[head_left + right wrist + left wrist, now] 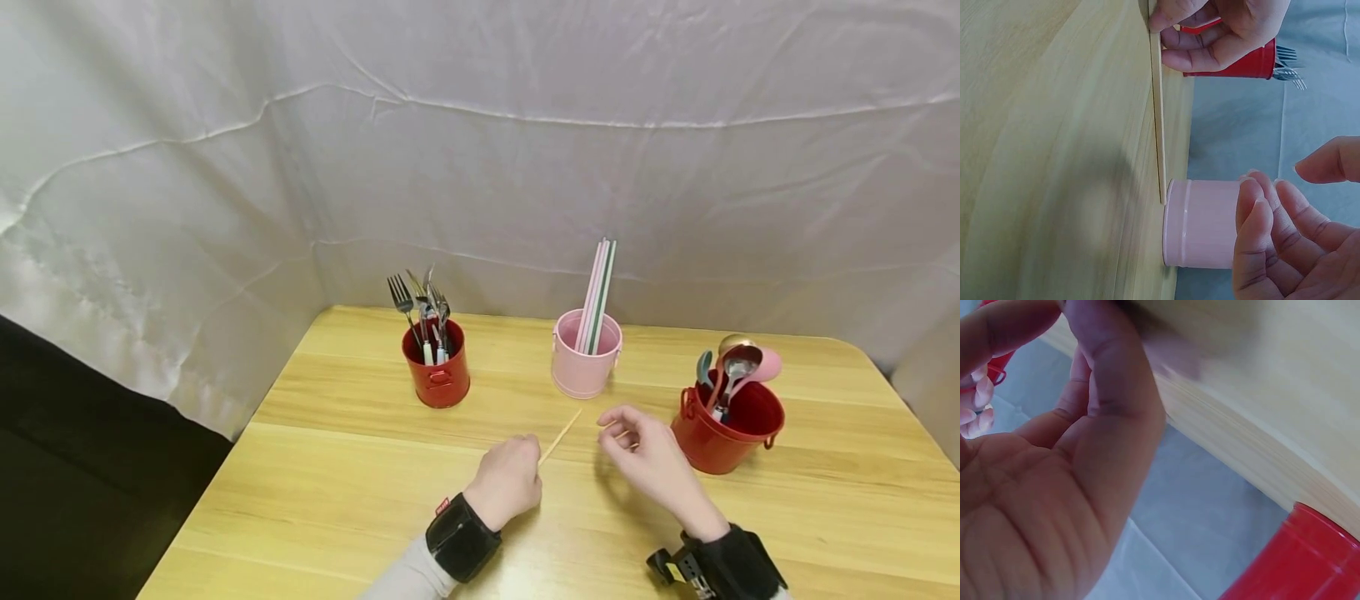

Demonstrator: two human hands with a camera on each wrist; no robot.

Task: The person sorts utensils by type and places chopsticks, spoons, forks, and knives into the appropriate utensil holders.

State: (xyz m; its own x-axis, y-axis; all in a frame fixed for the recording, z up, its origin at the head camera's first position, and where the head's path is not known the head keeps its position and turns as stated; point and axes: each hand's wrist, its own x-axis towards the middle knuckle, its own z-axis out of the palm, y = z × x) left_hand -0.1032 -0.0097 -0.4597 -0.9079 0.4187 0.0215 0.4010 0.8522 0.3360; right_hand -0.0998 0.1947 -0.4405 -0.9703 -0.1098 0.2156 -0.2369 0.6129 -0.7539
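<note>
A thin, pale wooden chopstick (561, 436) is pinched by my left hand (506, 479), its free end angled away over the table. In the right wrist view that chopstick (1158, 125) runs from the left fingertips toward the foot of the pink bucket (1207, 225). My right hand (648, 458) is just right of the chopstick's far end, fingers loosely bent, thumb apart, nothing between them. Upright in the pink bucket stand several slim pink, white and green sticks (596, 292). The left wrist view hides the chopstick behind the fingers.
Forks and knives (427, 312) fill a red bucket (441, 387) at the back left. Spoons and ladles (738, 367) stand in another red bucket (708, 446), close to my right hand. A grey cloth (480, 183) hangs behind the wooden table (315, 492).
</note>
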